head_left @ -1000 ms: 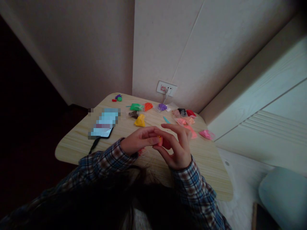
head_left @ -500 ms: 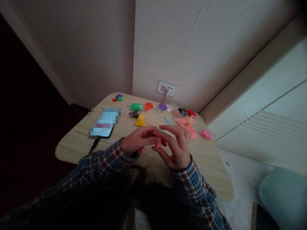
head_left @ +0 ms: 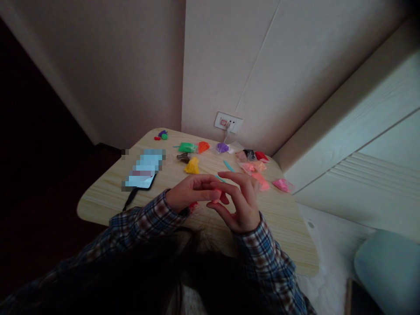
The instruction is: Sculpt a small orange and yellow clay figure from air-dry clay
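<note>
A small lump of pinkish-red modelling clay is pinched between both hands above the near part of the table. My left hand has its thumb pressed on the lump, its fingers folded behind. From the other side, my right hand grips the clay with curved fingers above and the thumb below. Under my left wrist lies a red clay bag, partly hidden. Just beyond the hands are a yellow clay packet and a turquoise modelling tool; another such tool is partly covered by my fingers.
On the wooden table, a phone with a blurred screen lies left. Green, orange, purple and pink clay bags spread across the back and right. Small shaped clay pieces sit at the far-left corner.
Both hands stay almost in place around the clay. The fingers have shifted slightly on the lump, and more of its surface shows below the left thumb.
</note>
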A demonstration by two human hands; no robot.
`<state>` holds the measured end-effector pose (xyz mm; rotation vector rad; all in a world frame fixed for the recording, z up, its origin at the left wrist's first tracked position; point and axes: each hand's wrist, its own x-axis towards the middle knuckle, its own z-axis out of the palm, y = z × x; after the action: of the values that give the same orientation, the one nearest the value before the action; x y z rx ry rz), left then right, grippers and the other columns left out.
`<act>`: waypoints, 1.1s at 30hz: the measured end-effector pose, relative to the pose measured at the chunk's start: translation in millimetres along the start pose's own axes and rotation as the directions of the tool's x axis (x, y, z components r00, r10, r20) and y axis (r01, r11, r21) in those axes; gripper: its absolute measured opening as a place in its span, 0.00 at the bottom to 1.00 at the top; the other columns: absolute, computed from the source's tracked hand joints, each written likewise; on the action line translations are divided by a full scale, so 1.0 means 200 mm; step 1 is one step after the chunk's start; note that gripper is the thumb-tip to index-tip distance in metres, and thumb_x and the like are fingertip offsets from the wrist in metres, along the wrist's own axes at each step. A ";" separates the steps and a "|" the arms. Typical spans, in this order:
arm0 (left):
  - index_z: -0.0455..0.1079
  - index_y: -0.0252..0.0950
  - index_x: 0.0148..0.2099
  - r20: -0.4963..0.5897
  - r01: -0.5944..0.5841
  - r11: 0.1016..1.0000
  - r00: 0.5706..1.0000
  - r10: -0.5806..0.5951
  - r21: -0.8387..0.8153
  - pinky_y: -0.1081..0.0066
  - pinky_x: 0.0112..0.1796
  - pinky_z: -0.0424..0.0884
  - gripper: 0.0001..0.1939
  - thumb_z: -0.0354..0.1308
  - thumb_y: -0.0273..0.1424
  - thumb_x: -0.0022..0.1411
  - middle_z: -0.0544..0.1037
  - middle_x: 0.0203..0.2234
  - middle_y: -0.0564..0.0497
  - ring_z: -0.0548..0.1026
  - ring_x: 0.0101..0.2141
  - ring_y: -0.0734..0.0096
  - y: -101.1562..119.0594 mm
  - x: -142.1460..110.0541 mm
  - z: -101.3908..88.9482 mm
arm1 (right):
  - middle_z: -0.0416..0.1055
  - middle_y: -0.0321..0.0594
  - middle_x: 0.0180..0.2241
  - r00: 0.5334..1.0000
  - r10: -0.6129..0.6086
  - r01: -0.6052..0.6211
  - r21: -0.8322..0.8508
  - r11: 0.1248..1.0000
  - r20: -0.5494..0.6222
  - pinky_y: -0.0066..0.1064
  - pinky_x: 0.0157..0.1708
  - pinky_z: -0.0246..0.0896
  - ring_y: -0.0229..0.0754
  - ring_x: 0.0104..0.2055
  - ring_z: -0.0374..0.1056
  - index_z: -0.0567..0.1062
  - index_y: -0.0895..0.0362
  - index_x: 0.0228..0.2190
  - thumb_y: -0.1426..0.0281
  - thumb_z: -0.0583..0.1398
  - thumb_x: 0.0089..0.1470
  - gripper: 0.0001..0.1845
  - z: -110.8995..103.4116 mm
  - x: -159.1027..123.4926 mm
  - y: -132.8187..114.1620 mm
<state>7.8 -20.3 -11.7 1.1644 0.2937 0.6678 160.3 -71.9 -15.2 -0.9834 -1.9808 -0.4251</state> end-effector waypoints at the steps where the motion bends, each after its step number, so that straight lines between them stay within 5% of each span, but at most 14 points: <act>1: 0.68 0.29 0.32 0.001 0.000 1.000 1.000 0.000 0.000 0.78 0.28 0.66 0.13 0.66 0.32 0.48 0.73 0.22 0.53 0.71 0.24 0.78 0.00 0.00 0.00 | 0.69 0.44 0.43 1.000 0.005 -0.005 0.000 1.000 -0.003 0.39 0.44 0.56 0.45 0.45 0.63 0.71 0.56 0.40 0.63 0.60 0.51 0.15 0.00 0.00 0.00; 10: 0.67 0.29 0.23 0.037 -0.106 0.977 0.994 0.101 0.184 0.78 0.26 0.65 0.18 0.60 0.40 0.53 0.69 0.20 0.52 0.69 0.25 0.76 0.00 0.01 0.00 | 0.68 0.45 0.44 1.000 -0.002 0.002 -0.004 1.000 0.022 0.39 0.45 0.55 0.46 0.45 0.63 0.71 0.56 0.44 0.62 0.59 0.51 0.18 0.00 -0.01 0.01; 23: 0.67 0.29 0.28 -0.040 -0.020 0.996 0.999 0.023 0.082 0.78 0.27 0.67 0.15 0.65 0.36 0.47 0.72 0.20 0.53 0.71 0.24 0.77 0.00 0.01 0.00 | 0.69 0.44 0.43 1.000 0.004 -0.004 -0.031 0.999 0.011 0.39 0.45 0.55 0.46 0.45 0.63 0.71 0.55 0.43 0.62 0.59 0.52 0.18 0.01 -0.01 0.01; 33: 0.67 0.30 0.28 0.011 -0.035 0.999 0.999 0.035 0.033 0.76 0.30 0.68 0.14 0.67 0.34 0.46 0.72 0.21 0.54 0.72 0.25 0.76 -0.01 0.01 -0.01 | 0.69 0.45 0.43 1.000 -0.001 0.000 -0.040 0.999 -0.011 0.39 0.44 0.56 0.46 0.44 0.64 0.70 0.56 0.42 0.63 0.59 0.52 0.15 0.00 0.00 0.00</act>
<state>9.3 -17.1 -14.9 1.2064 0.2772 0.6900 160.5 -72.0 -15.1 -1.0034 -1.9693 -0.4710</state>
